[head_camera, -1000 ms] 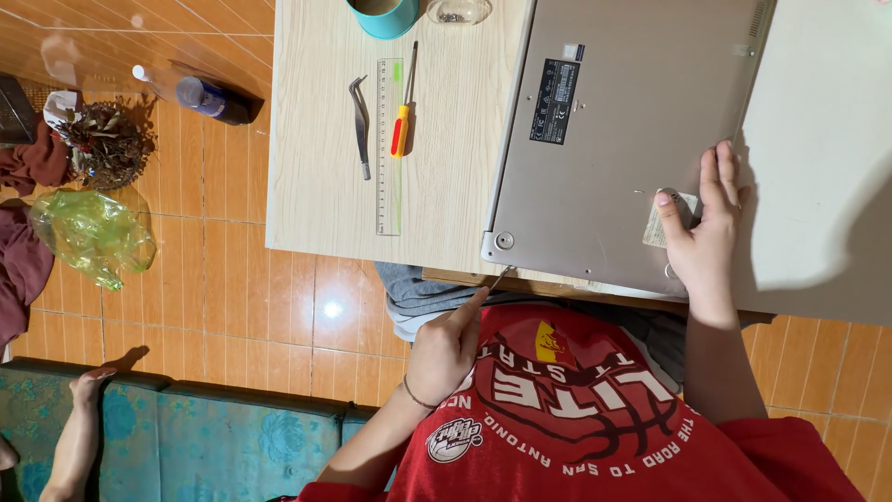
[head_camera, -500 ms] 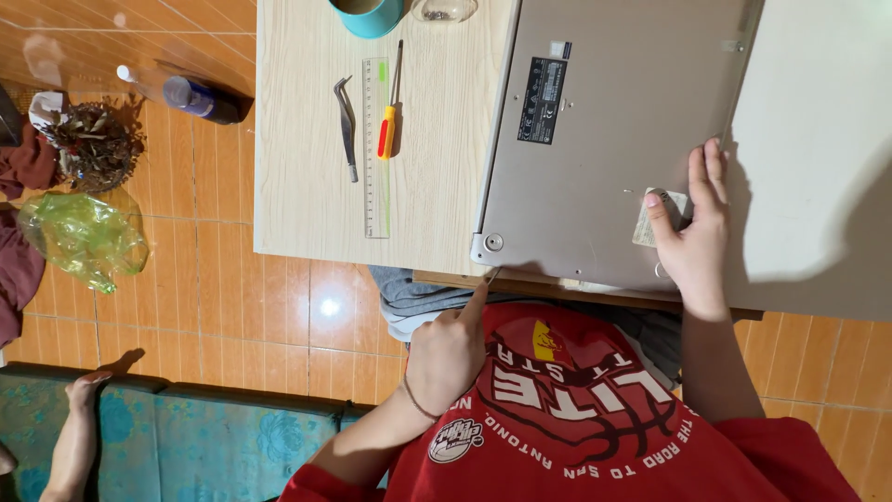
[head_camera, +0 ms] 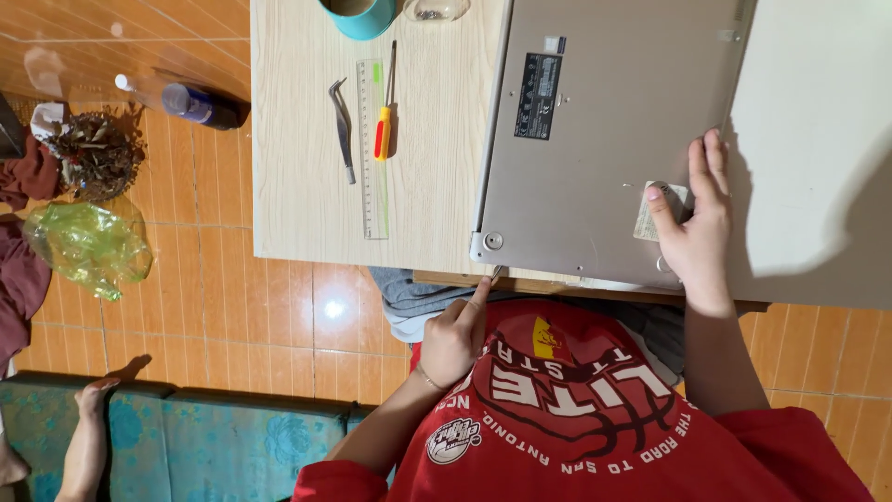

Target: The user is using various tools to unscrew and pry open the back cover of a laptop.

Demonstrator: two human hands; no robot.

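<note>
At laptop (head_camera: 604, 139) 7 o'clock corner, left hand (head_camera: 452, 339) pinches thin tool (head_camera: 496, 273); right hand (head_camera: 695, 228) pressed flat at 4 o'clock; tweezers (head_camera: 342, 125), ruler (head_camera: 373, 149), screwdriver (head_camera: 384, 116) lie at 9 o'clock.

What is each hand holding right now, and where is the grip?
The left hand pinches a thin tool by its near end, tip at the front edge of the laptop. The right hand grips nothing; it lies flat on the laptop.

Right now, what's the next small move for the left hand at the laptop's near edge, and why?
Probably ease the thin tool into the edge seam. The left hand pinches it, tip at the near corner of the upturned laptop, while the right hand lies flat on the base, steadying it.
</note>
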